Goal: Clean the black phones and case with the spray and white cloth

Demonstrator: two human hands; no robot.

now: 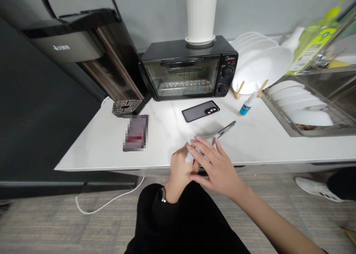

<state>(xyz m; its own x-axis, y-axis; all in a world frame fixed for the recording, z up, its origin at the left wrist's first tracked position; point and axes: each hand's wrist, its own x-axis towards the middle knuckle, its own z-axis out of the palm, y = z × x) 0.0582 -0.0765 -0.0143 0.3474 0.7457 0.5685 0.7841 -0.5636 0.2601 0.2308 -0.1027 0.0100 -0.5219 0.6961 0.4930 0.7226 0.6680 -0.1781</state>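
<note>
Where the white cloth lies: the white cloth is bunched on the worktop close to its front edge, under and between the two hands.
Slim grey device: a slim grey device sticks out from the far right side of the cloth. It is seen nearly edge-on, and I cannot tell whether its near end rests on the worktop or is lifted.
Left hand: the left hand is curled, and its fingertips seem to be gathered in a pinch on the near left of the cloth. The other hand partly hides them.
Right hand: the right hand has its fingers spread and nearly flat, laid over the cloth and not closed on anything.
Doing it well, as I judge: keep the left pinch firm so the cloth does not slide. Press with the flats of the right fingers, not the tips, and keep the device steady and away from the edge.
Risk: this close to the front edge, a hard sideways push could send cloth or device off the worktop.
Near neighbours: a black phone lies camera-side up just behind, apart from the cloth. A small white bottle lies to the right and a blurred flat item to the left.
Further back: a toaster oven with a white pot on top, stacked white plates and a dish rack.
</note>
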